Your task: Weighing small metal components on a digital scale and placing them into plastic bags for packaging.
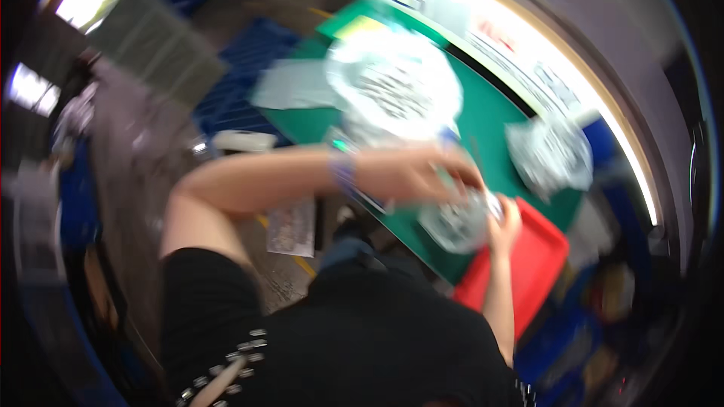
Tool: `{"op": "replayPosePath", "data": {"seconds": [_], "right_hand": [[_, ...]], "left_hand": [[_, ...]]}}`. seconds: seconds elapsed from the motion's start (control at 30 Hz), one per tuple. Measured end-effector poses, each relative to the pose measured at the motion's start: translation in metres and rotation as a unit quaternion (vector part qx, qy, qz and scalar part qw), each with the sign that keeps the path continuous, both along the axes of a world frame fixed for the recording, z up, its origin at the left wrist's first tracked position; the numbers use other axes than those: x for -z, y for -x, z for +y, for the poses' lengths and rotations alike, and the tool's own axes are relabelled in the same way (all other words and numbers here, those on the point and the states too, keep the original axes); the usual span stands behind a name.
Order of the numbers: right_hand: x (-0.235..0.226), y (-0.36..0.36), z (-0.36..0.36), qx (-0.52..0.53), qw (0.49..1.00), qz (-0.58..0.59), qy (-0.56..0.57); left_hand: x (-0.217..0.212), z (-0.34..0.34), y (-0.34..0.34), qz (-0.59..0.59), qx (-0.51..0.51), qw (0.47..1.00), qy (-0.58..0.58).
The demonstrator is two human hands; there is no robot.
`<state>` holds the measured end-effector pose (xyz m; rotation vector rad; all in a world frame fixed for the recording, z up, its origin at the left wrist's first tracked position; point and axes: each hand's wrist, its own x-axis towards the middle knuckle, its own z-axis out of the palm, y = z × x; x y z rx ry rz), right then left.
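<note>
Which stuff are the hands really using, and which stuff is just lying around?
In use:
- small clear plastic bag, blurry, held between both hands
- left hand, on top of it
- right hand, at its side

Lying about:
- big clear bag on the green mat
- another clear bag to the right
- red tray
- blue crates

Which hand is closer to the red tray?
The right hand: it sits at the red tray's edge, gripping a clear plastic bag. The left hand is farther, over the green mat.
</note>
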<state>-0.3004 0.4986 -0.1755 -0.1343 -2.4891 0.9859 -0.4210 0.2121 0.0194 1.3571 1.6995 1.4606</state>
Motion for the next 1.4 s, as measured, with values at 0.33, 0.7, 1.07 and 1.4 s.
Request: {"op": "replayPosePath", "data": {"seconds": [0.33, 0.7, 1.07, 1.4], "right_hand": [[-0.027, -0.004, -0.030, -0.064, 0.946, -0.071, 0.309], [-0.077, -0.027, -0.047, -0.071, 0.887, -0.074, 0.450], [-0.084, -0.037, -0.067, -0.074, 0.895, -0.106, 0.427], [-0.061, -0.041, -0.049, 0.007, 0.942, -0.041, 0.332]], "left_hand": [[0.252, 0.143, -0.082, -0.107, -0.275, 0.946, 0.135], [0.321, 0.155, -0.064, 0.127, -0.307, 0.929, 0.161], [0.316, 0.131, -0.079, 0.202, -0.185, 0.929, 0.250], [0.313, 0.114, -0.076, 0.014, -0.137, 0.939, 0.316]]}}
